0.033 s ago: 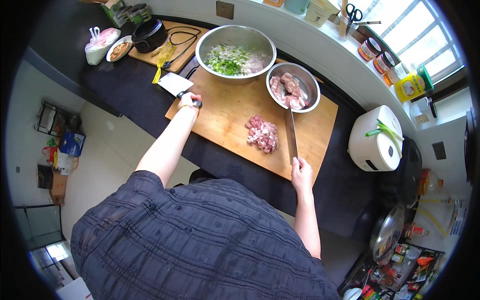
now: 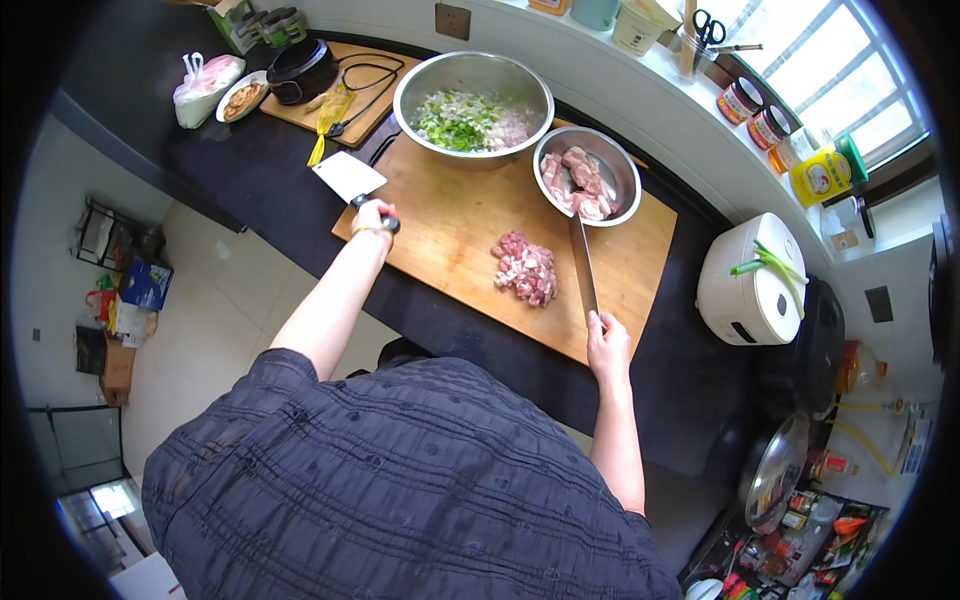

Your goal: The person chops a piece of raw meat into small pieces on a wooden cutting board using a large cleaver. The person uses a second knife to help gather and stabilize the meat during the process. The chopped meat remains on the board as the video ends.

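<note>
My left hand [image 2: 374, 216] is closed on the black handle of a cleaver [image 2: 349, 177], whose broad blade lies flat-side up over the board's left edge. My right hand [image 2: 608, 345] grips a second knife [image 2: 584, 265], its blade seen nearly edge-on, the tip close to a small steel bowl [image 2: 630, 200]. Pieces of raw meat [image 2: 580, 172] lie in that bowl. Between the knives, a heap of diced meat [image 2: 524, 268] rests on the wooden cutting board [image 2: 430, 235]. Behind it stands a large steel bowl [image 2: 540, 90] with chopped scallion [image 2: 455, 125] and pale minced food.
On the right is a white rice cooker [image 2: 742, 285] with scallion stalks [image 2: 770, 262] on its lid. A black pot [image 2: 300, 72] and a cable are on another board at the back left, beside a plate [image 2: 242, 98] and a plastic bag [image 2: 205, 88]. Jars [image 2: 740, 100] line the windowsill.
My left hand and the cleaver have shifted slightly toward me and to the left. My right hand and its knife have barely moved.
</note>
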The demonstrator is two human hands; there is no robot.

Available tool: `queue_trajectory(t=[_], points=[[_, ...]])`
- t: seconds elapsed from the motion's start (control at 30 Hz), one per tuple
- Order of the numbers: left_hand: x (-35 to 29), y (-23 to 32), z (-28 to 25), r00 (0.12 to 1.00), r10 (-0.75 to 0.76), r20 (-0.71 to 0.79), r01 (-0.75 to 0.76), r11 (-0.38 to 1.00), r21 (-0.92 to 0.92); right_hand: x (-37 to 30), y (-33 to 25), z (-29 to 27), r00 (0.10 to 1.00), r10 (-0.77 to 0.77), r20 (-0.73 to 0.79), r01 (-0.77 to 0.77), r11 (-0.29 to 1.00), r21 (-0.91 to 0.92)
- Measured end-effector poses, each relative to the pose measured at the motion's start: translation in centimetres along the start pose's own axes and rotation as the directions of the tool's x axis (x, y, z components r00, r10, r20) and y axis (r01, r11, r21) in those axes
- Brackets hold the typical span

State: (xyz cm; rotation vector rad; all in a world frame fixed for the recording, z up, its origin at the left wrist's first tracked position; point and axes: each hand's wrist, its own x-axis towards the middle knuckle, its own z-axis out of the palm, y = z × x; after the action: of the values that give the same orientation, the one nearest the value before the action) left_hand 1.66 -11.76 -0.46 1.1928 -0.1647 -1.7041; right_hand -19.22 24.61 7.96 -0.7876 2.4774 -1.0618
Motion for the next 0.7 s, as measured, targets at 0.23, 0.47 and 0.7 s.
queue_trajectory(t=[0.23,0.47,0.7], points=[[-14.0,2.4,-5.7,0.993,0.039,0.108,-0.088,0.864,0.496,1.2,0.2,-0.8,0.998,0.028,0.057,-0.022,0.994,-0.102],[-18.7,1.7,-9.5,0.955,-0.164,0.245,-0.057,0.713,0.699,3.3,-0.1,-0.4,0.997,-0.048,0.064,0.055,0.992,-0.110],[-17.4,0.0,-8.8,0.852,-0.396,0.341,-0.007,0.643,0.766,3.1,-0.3,0.6,0.959,0.190,0.210,-0.227,0.960,0.166]])
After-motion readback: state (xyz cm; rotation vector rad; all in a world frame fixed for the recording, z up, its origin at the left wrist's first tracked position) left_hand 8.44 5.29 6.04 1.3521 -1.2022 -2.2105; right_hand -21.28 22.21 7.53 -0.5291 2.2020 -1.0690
